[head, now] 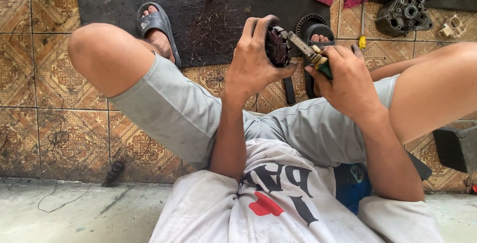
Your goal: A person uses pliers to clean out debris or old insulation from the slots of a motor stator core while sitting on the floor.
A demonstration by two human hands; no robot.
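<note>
Hands meet above the lap of a seated person, over patterned floor tiles [59,74]. Left hand [251,64] has its grip clenched around a dark, rust-brown wound motor armature [275,48], fingers curled over the top and thumb below. Armature is held in the air between the knees, well clear of the floor; its round end face looks toward the right hand, so its long axis appears to run roughly left to right, though the palm hides most of the body. Right hand [348,81] has its grip closed on the green handle of a metal tool [305,49]. Tool's long axis slants up and to the left, its working end pointing at the armature and touching it. Black mat [198,4], two black sandals [156,24] and grey metal housings [402,14] lie on the floor beyond.
</note>
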